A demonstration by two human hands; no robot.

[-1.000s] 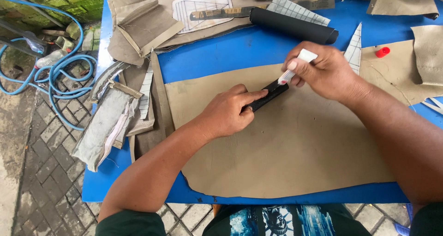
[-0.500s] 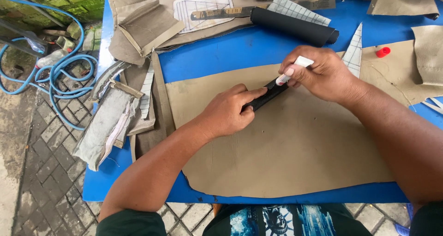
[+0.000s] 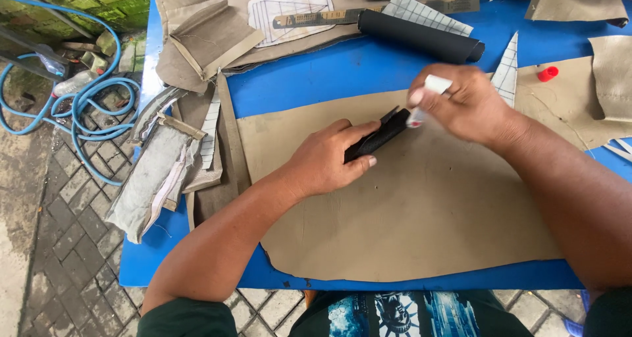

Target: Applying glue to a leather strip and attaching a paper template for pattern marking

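Note:
My left hand (image 3: 332, 158) pinches a narrow black strip (image 3: 383, 134) against a large tan cut sheet (image 3: 421, 218) lying on the blue table (image 3: 316, 80). My right hand (image 3: 464, 103) grips a small white tube (image 3: 428, 95), its tip held at the far end of the black strip. Both forearms reach in from the near edge. Part of the strip is hidden under my left fingers.
A black roll (image 3: 421, 35), a ruler (image 3: 316, 18) and tan offcuts (image 3: 210, 41) lie at the table's back. A red cap (image 3: 547, 74) sits at the right. Grey fabric pieces (image 3: 158, 179) hang at the left edge. A blue hose (image 3: 79, 106) coils on the brick floor.
My right hand has slid left along the black strip with the white tube. My left hand has held its grip on the strip.

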